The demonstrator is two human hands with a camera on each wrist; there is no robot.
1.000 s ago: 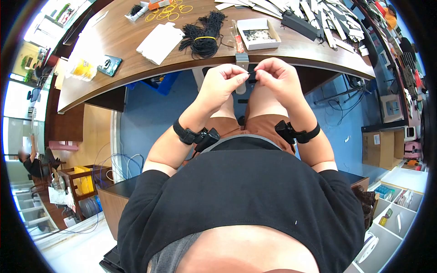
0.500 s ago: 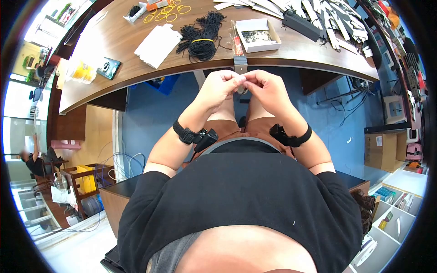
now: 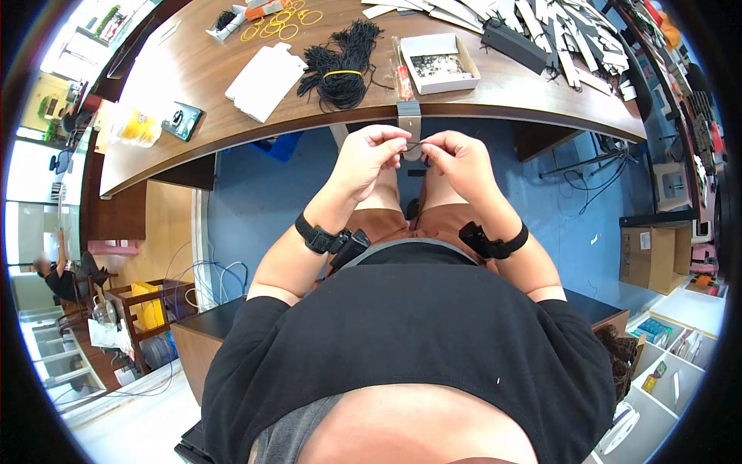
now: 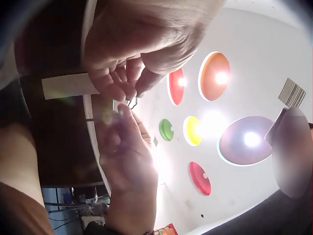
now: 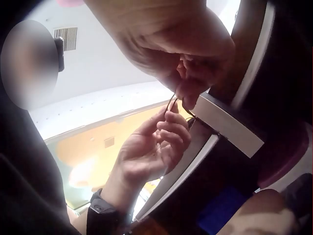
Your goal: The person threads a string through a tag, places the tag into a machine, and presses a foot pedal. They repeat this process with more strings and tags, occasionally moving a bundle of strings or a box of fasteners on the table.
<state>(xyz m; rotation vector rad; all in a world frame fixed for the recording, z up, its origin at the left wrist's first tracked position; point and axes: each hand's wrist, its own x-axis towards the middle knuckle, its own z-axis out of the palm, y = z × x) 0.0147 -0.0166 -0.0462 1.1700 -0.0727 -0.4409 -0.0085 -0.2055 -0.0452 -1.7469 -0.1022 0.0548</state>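
A thin black cord runs between my two hands, over my lap just below the table edge. My left hand pinches one part of it between thumb and fingers. The right hand pinches it from the other side, fingertips a short gap away. In the right wrist view the cord bends in a loop between the fingertips. A small bent piece of the cord shows in the left wrist view, the rest hidden by fingers.
On the table lie a bundle of black cords with a yellow band, a white box of small pieces, white card, yellow rings and a phone. White and black strips pile up at the right.
My hands came together at the fingertips, then drew slightly apart with the cord visible between them. Both sit a little lower and farther left than a second ago.
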